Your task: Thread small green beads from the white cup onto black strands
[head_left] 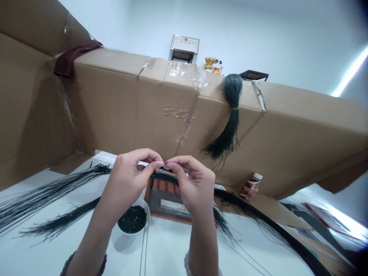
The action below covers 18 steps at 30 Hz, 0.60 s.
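Note:
My left hand point(133, 172) and my right hand point(194, 182) meet at the fingertips in the middle of the view, thumb and forefinger of each pinched together. A tiny dark piece point(166, 163) shows between them, too small to name. Below my left fingertips hangs a short, knobbly dark strip point(152, 182), with two thin dark strands point(145, 241) running down toward me. Whether my left fingers grip these is hidden. Under my left wrist stands a white bowl point(148, 214) of small dark green pieces point(132, 220).
A wooden-framed board point(169, 188) lies behind my hands. Bundles of dark strands lie left point(57, 191) and right point(258, 216) on the white table point(166, 249). A cardboard wall point(120, 111) stands behind, with a tied dark bundle point(234, 115) draped over it. A brown bottle point(250, 187) stands right.

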Available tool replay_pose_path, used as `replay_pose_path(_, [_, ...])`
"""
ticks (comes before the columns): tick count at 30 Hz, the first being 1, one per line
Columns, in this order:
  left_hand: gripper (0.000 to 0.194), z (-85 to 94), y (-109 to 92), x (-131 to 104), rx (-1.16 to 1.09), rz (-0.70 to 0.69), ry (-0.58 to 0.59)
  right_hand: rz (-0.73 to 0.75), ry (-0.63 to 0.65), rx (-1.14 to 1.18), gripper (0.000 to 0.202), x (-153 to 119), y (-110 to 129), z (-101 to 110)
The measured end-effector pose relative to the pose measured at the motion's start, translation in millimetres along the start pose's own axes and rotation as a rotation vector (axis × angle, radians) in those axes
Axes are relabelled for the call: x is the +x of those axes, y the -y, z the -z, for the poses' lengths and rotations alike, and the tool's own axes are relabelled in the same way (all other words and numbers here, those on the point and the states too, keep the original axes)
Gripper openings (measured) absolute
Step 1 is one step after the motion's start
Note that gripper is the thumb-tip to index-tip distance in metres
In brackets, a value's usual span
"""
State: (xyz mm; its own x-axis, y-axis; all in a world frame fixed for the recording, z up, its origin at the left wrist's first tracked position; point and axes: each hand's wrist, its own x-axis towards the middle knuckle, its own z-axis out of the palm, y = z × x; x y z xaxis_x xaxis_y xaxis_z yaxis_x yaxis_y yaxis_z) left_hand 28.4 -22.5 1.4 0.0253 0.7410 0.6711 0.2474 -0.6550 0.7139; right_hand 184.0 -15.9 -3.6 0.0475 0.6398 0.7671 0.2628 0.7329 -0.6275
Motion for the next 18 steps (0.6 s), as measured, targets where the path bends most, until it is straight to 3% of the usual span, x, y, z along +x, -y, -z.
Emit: replay_pose_path(18, [0.012,2.5,4.6,1.8,0.030,-0.025,-0.003,0.059,0.013,-0.052,0.011,0.0,1.8,0.0])
